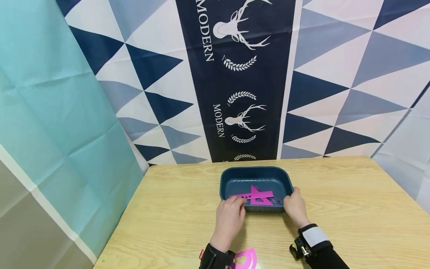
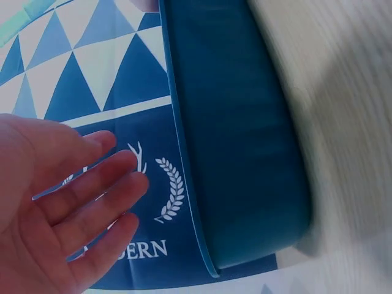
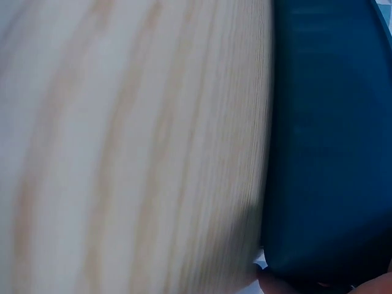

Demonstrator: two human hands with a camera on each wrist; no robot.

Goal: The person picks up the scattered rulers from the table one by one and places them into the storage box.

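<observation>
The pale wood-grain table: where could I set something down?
Bare table lies between the teal curtain and the blue rectangular bin, and right of the right hand. The bin's near side is crowded by the left hand and a pink curved protractor.

A dark teal, rounded rectangular bin (image 1: 235, 185) sits open side up on the wooden table (image 1: 174, 216), towards its far edge, long side facing near. The right hand (image 1: 295, 207) grips its near right corner; the left hand (image 1: 229, 220) is at its near left side. Inside, a pink triangular set square (image 1: 265, 201) and pink ruler (image 1: 267, 194) lie crossed.
</observation>
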